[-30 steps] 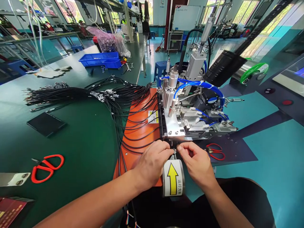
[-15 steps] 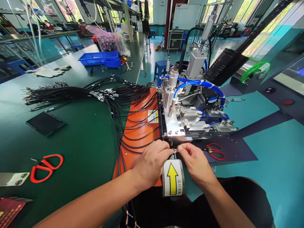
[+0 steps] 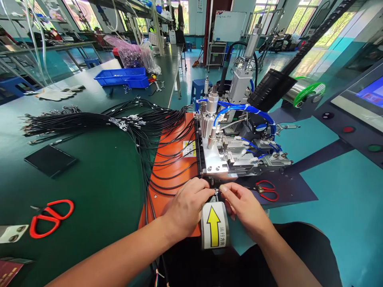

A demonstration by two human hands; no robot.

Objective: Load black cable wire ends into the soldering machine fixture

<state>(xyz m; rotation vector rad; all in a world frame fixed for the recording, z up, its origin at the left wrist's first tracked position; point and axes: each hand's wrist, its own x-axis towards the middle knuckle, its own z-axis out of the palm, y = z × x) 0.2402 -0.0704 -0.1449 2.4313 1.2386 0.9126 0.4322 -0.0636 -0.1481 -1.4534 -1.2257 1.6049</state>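
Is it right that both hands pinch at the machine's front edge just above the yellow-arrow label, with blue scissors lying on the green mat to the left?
Not quite: the scissors on the green mat are red, not blue, as the head view shows. The rest holds: the left hand and right hand pinch at the front edge of the machine, just above the yellow-arrow label.
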